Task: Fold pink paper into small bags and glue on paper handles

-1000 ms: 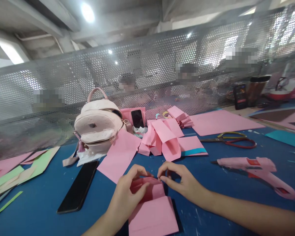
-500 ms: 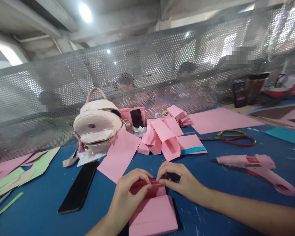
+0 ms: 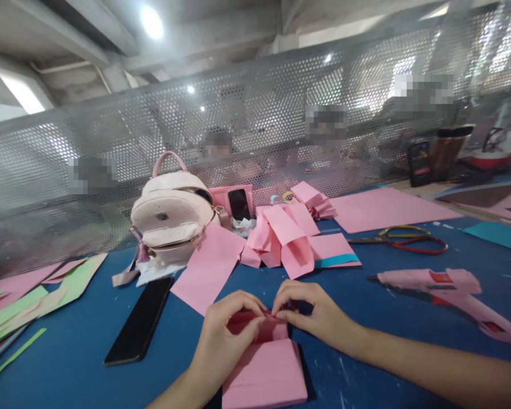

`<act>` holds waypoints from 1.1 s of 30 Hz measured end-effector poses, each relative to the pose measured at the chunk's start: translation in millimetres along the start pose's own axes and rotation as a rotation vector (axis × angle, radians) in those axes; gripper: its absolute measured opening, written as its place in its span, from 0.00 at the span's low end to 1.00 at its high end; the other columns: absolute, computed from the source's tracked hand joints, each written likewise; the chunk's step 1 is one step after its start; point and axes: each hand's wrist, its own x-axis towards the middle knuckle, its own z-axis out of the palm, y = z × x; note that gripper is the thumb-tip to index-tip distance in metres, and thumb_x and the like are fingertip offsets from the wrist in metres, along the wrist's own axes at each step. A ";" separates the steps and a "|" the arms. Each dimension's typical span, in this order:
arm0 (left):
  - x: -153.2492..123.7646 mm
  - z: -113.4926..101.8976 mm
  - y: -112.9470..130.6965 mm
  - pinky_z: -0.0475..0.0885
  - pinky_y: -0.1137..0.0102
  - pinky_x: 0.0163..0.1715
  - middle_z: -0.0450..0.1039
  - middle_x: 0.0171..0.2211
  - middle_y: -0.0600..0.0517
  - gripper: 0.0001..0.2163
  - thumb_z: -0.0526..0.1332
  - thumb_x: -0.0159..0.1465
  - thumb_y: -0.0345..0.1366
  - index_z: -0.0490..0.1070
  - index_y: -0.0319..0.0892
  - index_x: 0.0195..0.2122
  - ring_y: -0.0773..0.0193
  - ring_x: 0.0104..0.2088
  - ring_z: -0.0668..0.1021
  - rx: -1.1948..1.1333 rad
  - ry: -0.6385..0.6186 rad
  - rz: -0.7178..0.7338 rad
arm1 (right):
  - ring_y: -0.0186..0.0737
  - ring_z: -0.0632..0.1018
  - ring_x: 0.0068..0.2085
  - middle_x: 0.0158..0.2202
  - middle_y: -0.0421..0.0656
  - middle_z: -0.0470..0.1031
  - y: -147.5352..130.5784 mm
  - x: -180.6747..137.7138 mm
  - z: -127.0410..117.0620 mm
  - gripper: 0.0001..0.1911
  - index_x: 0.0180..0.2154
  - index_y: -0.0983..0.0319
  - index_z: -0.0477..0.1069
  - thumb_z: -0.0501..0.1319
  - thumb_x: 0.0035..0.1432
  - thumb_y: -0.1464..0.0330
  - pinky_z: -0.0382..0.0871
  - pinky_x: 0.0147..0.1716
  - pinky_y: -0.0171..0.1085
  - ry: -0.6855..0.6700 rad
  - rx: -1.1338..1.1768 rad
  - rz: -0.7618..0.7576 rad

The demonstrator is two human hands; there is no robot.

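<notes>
A folded pink paper piece (image 3: pixel 264 372), shaped like a small flat bag or envelope, lies near the front of the blue table. My left hand (image 3: pixel 234 329) pinches its far edge between thumb and fingers. Close beside it, my right hand (image 3: pixel 300 307) pinches the same edge from the right. The fingertips almost meet there, and they partly hide the fold. Beyond my hands lie a flat pink sheet (image 3: pixel 210 264) and several folded pink paper pieces (image 3: pixel 296 250), one with a blue strip.
A black phone (image 3: pixel 140 321) lies at left, before a pale backpack (image 3: pixel 170 210). Pink glue gun (image 3: pixel 447 284) and scissors (image 3: pixel 409 238) lie at right. Green and pink paper scraps (image 3: pixel 59 289) are far left. A perforated metal screen (image 3: pixel 255 125) stands behind, with people beyond it.
The whole view shifts slightly as the head moves. Both hands keep pinching the pink paper's far edge, with hardly any visible movement.
</notes>
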 end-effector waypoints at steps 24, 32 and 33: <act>-0.3 3.2 -7.9 0.72 0.72 0.34 0.76 0.30 0.52 0.03 0.62 0.59 0.28 0.74 0.41 0.29 0.64 0.33 0.78 -0.070 0.084 -0.089 | 0.34 0.72 0.30 0.30 0.40 0.73 2.3 -1.2 2.0 0.06 0.32 0.61 0.75 0.66 0.58 0.65 0.65 0.29 0.32 -0.008 -0.143 0.009; -2.3 2.5 -8.2 0.72 0.72 0.35 0.75 0.30 0.52 0.03 0.62 0.59 0.28 0.73 0.41 0.30 0.64 0.33 0.78 -0.067 0.074 -0.100 | 0.33 0.72 0.29 0.30 0.40 0.73 0.5 -1.0 2.9 0.06 0.32 0.62 0.76 0.65 0.59 0.66 0.64 0.27 0.31 -0.003 -0.148 0.021; -2.6 2.6 -7.9 0.72 0.72 0.35 0.75 0.30 0.52 0.03 0.62 0.59 0.28 0.73 0.41 0.30 0.64 0.33 0.78 -0.067 0.072 -0.101 | 0.33 0.72 0.29 0.30 0.40 0.73 0.6 -1.0 2.9 0.06 0.32 0.62 0.76 0.65 0.59 0.65 0.64 0.27 0.31 -0.004 -0.148 0.023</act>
